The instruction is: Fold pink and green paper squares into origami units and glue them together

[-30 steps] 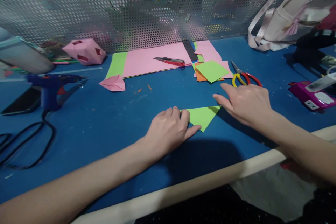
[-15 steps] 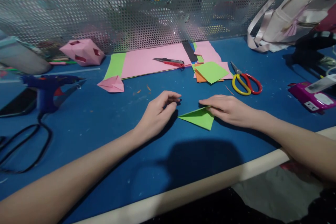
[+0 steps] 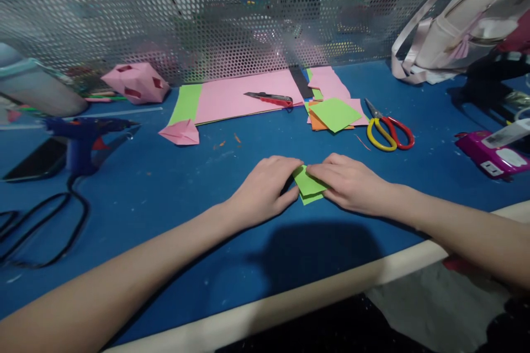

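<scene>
A small green paper (image 3: 309,182), folded in layers, lies on the blue table between my hands. My left hand (image 3: 271,187) holds its left edge, fingertips at the upper corner and thumb near the lower left. From the other side my right hand (image 3: 356,183) grips the paper, its fingers over the top right part and its thumb by the lower right edge. Beyond them rests a stack of green, orange and pink paper pieces (image 3: 336,115). A pink folded piece (image 3: 181,133) sits further left.
A red cutter (image 3: 271,100) lies on pink sheets (image 3: 223,100). Scissors (image 3: 389,129) and a purple box (image 3: 491,151) are at the right, a blue glue gun (image 3: 78,140) with its cord at the left. Behind stand a pink paper ball (image 3: 136,83) and a perforated metal panel (image 3: 207,11).
My left hand has moved right and taken hold of the green paper. The paper, a triangle before, now shows a squarish flap on top. My right hand has shifted slightly left over it.
</scene>
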Tool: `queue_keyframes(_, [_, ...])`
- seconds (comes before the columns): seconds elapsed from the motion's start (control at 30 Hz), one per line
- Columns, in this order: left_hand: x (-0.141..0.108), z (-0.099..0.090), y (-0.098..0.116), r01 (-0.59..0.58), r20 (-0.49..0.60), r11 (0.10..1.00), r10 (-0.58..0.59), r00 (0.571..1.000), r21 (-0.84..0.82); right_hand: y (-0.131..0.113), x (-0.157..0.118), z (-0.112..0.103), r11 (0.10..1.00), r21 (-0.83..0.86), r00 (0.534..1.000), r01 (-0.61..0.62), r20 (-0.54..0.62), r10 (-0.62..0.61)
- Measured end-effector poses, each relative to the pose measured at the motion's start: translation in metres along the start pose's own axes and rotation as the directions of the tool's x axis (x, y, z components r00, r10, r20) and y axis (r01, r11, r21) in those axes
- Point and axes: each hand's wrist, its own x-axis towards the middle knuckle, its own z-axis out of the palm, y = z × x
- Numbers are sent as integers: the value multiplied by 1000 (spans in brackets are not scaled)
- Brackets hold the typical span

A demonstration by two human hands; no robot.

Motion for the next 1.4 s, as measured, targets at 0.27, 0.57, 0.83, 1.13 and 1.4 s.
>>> queue_keyframes(0.27, [0, 0, 1, 156, -67, 986, -152, 986, 61, 1, -5, -9, 974, -222, 999, 34, -24, -41])
queue_keyframes(0.57, [3, -1, -12, 255, -203, 765, -448, 871, -591, 9, -3, -13, 960, 125, 925, -252, -261, 277])
queue_keyframes(0.83, [4, -5, -8, 142, -12, 332, -422, 907, -933, -3, 4, -4, 945, 260, 913, -199, -302, 276])
queue_keyframes(1.13, [5, -6, -5, 184, 25, 349, -414, 910, -919, -2, 11, -8, 702, 625, 866, -343, -80, 494])
queue_keyframes(1.4, [6, -8, -10, 181, 82, 184, -448, 890, -966, 6, 14, -5, 379, 843, 846, -381, 153, 510])
